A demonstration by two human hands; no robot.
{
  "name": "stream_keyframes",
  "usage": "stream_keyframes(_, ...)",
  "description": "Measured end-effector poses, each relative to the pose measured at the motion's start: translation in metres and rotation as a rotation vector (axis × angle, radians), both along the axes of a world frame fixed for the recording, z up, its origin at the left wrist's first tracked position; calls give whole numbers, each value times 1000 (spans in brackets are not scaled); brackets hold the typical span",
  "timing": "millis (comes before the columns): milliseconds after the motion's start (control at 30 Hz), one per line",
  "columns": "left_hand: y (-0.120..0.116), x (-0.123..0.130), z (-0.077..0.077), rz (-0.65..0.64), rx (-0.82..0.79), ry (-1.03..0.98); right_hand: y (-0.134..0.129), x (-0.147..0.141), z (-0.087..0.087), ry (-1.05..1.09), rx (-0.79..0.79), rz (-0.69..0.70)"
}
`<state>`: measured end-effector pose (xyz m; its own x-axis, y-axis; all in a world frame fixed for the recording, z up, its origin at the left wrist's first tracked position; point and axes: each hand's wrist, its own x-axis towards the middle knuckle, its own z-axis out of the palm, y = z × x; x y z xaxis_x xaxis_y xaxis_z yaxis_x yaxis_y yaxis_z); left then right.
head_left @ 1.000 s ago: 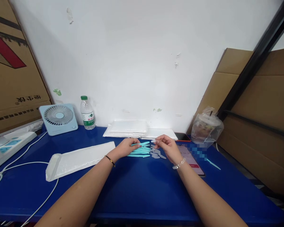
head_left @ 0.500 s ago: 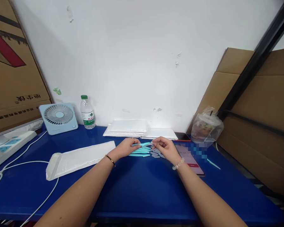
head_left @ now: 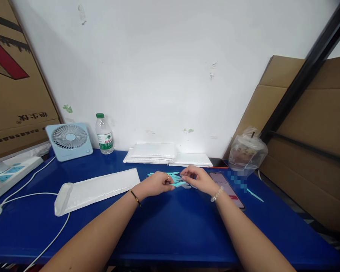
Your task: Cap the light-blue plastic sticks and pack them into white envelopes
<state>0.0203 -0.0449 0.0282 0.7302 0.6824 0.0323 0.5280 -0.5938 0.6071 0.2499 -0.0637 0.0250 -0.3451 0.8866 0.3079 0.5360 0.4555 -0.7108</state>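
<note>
Several thin teal sticks [head_left: 172,175] lie in a loose group near the middle of the blue table [head_left: 170,226]. My left hand [head_left: 161,183] pinches one teal stick [head_left: 179,184] at its left end, in front of the others. At the right end of that stick, my right hand [head_left: 195,176] has its fingers curled close together; what they hold, if anything, is too small to tell. Small translucent pieces [head_left: 187,186] lie beside and partly under my right hand.
A white padded envelope [head_left: 102,189] lies left of my hands. Stacked white envelopes [head_left: 153,150] rest by the wall. A phone [head_left: 228,190], a bagged cup [head_left: 246,151], a bottle [head_left: 104,136] and a fan [head_left: 70,140] stand or lie around.
Both hands have moved slightly toward the table's front edge, the left one also rightward. A teal stick in my left fingers now lies in front of the group.
</note>
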Motion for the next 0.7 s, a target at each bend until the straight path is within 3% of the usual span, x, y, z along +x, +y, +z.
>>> stream_keyframes(67,-2,0,0,29,90,52,2,9,1,-161,66,-39)
stream_keyframes(233,5,-5,-3,120,366,189,5,14,-8,-457,61,21)
stream_keyframes(433,13,-6,-9,114,341,234,6,7,-15,-446,46,46)
stream_keyframes(700,10,-5,-6,111,429,271,2,7,-8,-461,58,49)
